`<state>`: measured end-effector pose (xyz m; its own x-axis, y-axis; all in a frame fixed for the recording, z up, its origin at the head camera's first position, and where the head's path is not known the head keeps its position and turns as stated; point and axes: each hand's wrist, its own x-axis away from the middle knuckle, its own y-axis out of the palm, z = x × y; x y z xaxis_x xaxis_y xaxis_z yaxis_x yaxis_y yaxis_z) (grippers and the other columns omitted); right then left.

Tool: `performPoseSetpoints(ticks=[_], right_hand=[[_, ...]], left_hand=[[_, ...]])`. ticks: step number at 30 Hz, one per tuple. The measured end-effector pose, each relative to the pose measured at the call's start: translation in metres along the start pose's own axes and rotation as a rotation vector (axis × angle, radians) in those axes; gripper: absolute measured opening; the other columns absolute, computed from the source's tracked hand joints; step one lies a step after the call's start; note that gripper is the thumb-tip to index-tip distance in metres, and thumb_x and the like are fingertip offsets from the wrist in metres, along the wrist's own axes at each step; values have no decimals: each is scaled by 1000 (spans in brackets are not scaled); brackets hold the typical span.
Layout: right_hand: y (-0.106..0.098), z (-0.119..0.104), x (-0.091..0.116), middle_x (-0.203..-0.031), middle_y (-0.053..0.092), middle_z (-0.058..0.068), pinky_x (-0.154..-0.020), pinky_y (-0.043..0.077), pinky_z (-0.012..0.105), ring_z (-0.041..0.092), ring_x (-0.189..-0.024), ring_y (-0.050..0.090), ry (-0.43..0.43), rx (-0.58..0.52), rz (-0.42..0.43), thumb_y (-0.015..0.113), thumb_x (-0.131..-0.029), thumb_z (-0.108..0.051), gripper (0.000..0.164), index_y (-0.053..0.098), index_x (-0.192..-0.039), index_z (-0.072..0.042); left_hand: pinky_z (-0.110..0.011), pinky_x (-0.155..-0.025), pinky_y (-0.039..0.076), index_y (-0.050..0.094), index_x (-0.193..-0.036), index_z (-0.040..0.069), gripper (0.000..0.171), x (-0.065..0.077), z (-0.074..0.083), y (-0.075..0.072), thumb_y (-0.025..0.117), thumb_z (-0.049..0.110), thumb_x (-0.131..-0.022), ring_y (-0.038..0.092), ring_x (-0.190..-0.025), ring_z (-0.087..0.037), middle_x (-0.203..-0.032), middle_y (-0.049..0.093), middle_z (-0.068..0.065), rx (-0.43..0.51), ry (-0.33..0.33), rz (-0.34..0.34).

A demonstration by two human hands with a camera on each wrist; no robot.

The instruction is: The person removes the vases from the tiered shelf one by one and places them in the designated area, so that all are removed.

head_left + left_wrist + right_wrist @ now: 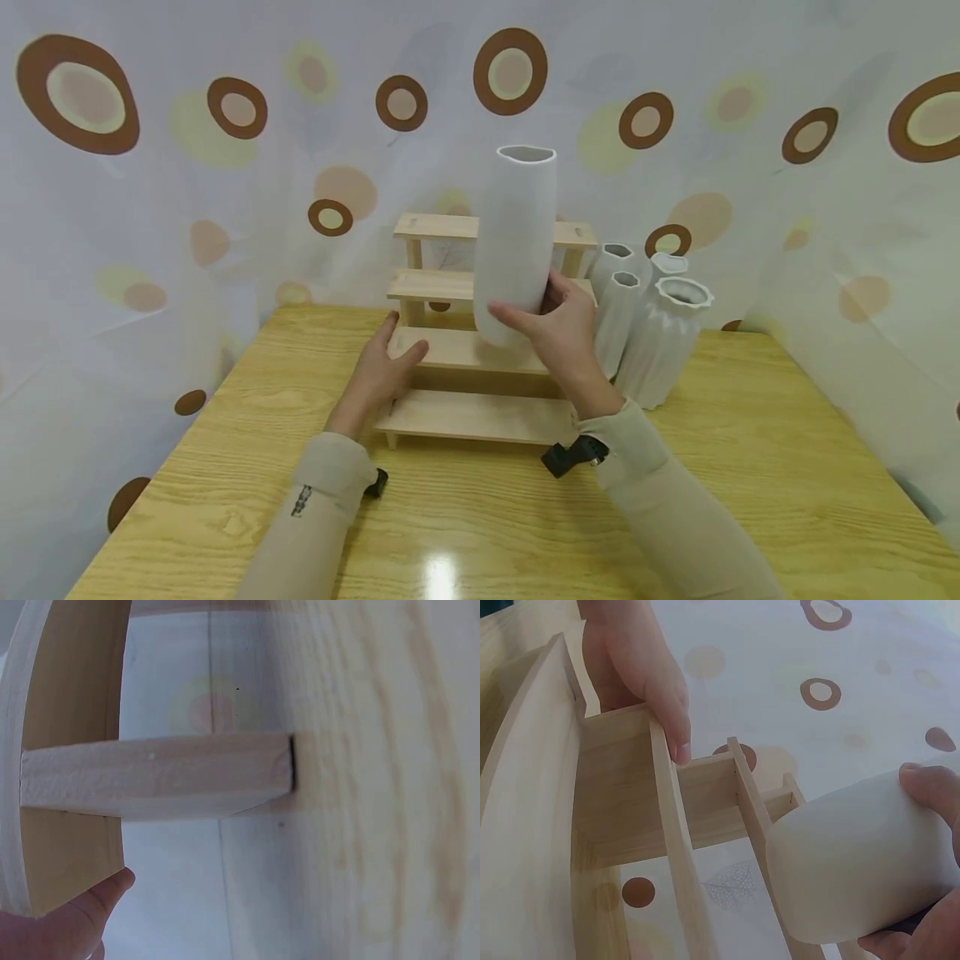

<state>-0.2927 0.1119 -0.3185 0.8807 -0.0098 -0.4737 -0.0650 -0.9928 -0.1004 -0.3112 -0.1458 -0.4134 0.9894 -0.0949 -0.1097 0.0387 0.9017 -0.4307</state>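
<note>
My right hand (562,325) grips a tall white vase (517,242) near its base, thumb in front and fingers behind. The vase is upright in front of a tiered wooden display shelf (480,417), its mouth above the top tier; whether its base touches a tier cannot be told. At the shelf's left end, my left hand (382,362) holds the edge of a tier, its thumb on the board. The right wrist view shows that thumb (676,731) on the board edge and the lower part of the vase (855,862) beside the tiers.
Several white vases stand close together right of the shelf, among them a ribbed one (667,342) and a slimmer one (618,317). All rest on a wood-grain table (465,517). A patterned cloth (247,192) hangs behind the table and along its sides.
</note>
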Motion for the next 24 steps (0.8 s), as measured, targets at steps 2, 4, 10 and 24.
performPoseSetpoints(ticks=[2,4,10,24], right_hand=[[-2,1,2,-124,65,3,-95,51,37,18,-113,62,12,-1,6,93,-69,-25,73,62,-133,-12],[-4,2,4,-124,65,3,-95,51,37,18,-113,62,26,-1,11,93,-68,-26,74,62,-133,-11],[-11,5,10,-123,66,4,-95,51,36,18,-112,63,48,2,27,94,-68,-25,71,63,-130,-10],[-30,8,24,-124,65,5,-95,51,36,19,-112,63,90,53,30,93,-69,-26,73,61,-133,-11]], left_hand=[[-48,-118,17,8,-160,16,93,-1,-1,0,57,59,-94,9,-149,-25,-164,8,-1,-2,0,0],[-48,-118,17,8,-160,16,93,-1,-1,0,58,59,-94,9,-149,-24,-164,8,0,-1,-2,2],[-47,-119,17,7,-160,14,92,-1,-1,0,58,56,-95,10,-149,-24,-164,8,-2,-4,6,3],[-48,-119,15,7,-160,15,93,-1,-1,0,57,57,-94,9,-149,-26,-164,8,-2,-13,6,0]])
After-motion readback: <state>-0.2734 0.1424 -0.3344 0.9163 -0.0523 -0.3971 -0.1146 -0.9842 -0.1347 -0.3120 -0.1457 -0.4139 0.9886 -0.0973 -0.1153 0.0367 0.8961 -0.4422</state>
